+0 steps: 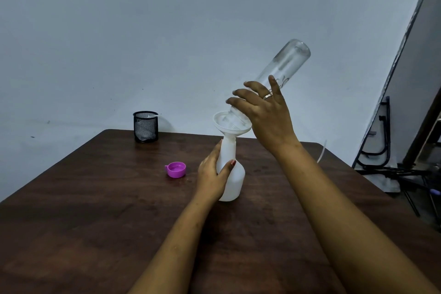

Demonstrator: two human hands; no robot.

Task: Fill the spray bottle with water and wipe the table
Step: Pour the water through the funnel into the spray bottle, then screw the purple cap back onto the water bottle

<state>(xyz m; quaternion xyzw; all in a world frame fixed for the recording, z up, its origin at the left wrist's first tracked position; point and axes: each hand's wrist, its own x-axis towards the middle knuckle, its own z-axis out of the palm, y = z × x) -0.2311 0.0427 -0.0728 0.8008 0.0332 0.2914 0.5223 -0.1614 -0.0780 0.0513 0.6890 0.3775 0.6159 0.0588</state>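
Right hand (267,117) tips clear bottle (284,67) into funnel (220,124) — left hand (212,174) grips spray bottle (235,176)

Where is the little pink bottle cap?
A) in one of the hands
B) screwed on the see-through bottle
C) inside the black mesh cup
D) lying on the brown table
D: the pink plastic cap lies open side up on the dark brown wooden table, left of the white plastic spray bottle, touching nothing else.
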